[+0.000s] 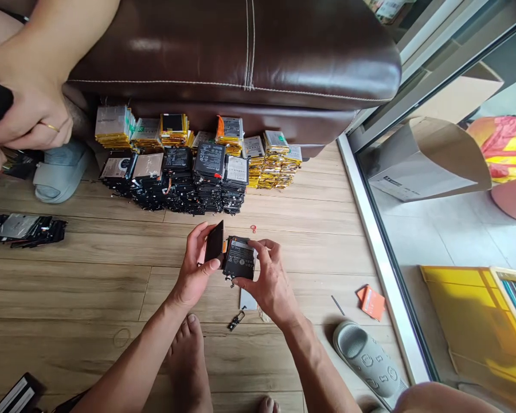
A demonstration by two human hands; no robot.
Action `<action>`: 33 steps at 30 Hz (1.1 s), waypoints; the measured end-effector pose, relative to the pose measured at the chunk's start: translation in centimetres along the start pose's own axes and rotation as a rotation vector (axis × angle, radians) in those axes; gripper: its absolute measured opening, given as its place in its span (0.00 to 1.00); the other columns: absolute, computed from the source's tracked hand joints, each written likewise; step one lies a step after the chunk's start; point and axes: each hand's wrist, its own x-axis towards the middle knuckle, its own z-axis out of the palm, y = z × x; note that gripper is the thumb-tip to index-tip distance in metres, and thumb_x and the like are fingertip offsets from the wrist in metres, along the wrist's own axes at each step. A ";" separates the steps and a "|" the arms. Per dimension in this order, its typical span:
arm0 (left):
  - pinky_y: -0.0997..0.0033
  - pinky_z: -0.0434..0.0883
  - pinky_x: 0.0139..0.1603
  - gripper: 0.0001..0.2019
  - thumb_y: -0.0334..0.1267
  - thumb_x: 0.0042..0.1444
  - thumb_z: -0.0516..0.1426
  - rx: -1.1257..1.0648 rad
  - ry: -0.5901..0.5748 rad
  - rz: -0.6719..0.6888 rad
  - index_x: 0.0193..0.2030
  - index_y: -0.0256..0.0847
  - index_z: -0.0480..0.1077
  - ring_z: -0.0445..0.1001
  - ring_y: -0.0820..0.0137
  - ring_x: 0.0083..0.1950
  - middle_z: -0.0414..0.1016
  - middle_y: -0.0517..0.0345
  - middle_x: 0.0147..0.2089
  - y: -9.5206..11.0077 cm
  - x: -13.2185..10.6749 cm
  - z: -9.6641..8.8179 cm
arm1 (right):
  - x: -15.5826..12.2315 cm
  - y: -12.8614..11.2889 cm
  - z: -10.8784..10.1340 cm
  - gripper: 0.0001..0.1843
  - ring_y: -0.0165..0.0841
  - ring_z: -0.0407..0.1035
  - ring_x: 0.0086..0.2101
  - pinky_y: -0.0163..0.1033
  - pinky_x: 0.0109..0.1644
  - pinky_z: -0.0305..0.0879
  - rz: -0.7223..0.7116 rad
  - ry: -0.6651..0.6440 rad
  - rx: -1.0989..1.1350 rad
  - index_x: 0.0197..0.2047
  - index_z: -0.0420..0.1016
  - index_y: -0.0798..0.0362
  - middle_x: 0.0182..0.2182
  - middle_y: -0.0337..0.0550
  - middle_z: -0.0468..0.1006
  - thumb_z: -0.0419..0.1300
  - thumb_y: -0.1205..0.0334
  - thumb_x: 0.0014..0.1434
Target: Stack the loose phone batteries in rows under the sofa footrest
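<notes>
My left hand point(193, 255) is closed on a thin black phone battery point(215, 242), tilted up on its edge. Fingers and thumb of my right hand point(272, 278) grip a black phone battery point(241, 259) by its side edges, its printed label facing up; it appears to top a small stack. The two held pieces are close together above the floor, and an orange strip shows between them. Below my right hand, a pale flat piece point(247, 299) lies partly hidden. A small black part with a wire loop point(235, 321) is near it on the floor.
Stacks of black batteries point(209, 160) and yellow-edged batteries point(275, 163) stand against a brown leather sofa point(309, 51). Another person's hand point(30, 97) is at upper left, above a battery pile point(23, 228). Orange packs point(373, 302) and a grey slipper point(370, 358) lie right, beside the door frame point(382, 258).
</notes>
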 end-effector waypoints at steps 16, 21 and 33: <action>0.47 0.67 0.72 0.41 0.48 0.58 0.69 0.225 -0.250 0.069 0.74 0.53 0.56 0.63 0.51 0.75 0.61 0.45 0.75 2.3 1.1 -0.5 | 2.3 2.2 -4.4 0.43 0.43 0.76 0.51 0.54 0.56 0.76 0.227 0.021 0.545 0.65 0.68 0.46 0.58 0.52 0.75 0.76 0.46 0.50; 0.42 0.56 0.77 0.44 0.39 0.54 0.71 0.764 -0.545 0.310 0.74 0.51 0.56 0.58 0.49 0.76 0.64 0.43 0.73 3.0 1.5 1.4 | 4.2 3.3 -6.8 0.43 0.47 0.73 0.57 0.55 0.58 0.76 0.201 0.158 0.455 0.66 0.71 0.45 0.60 0.53 0.74 0.75 0.42 0.51; 0.31 0.52 0.75 0.39 0.38 0.55 0.68 1.149 -0.738 0.296 0.72 0.52 0.60 0.51 0.43 0.79 0.60 0.42 0.73 2.7 2.0 2.1 | 16.8 -5.6 -9.6 0.37 0.46 0.71 0.57 0.59 0.67 0.69 -0.295 -0.006 0.239 0.60 0.76 0.41 0.55 0.46 0.71 0.76 0.39 0.50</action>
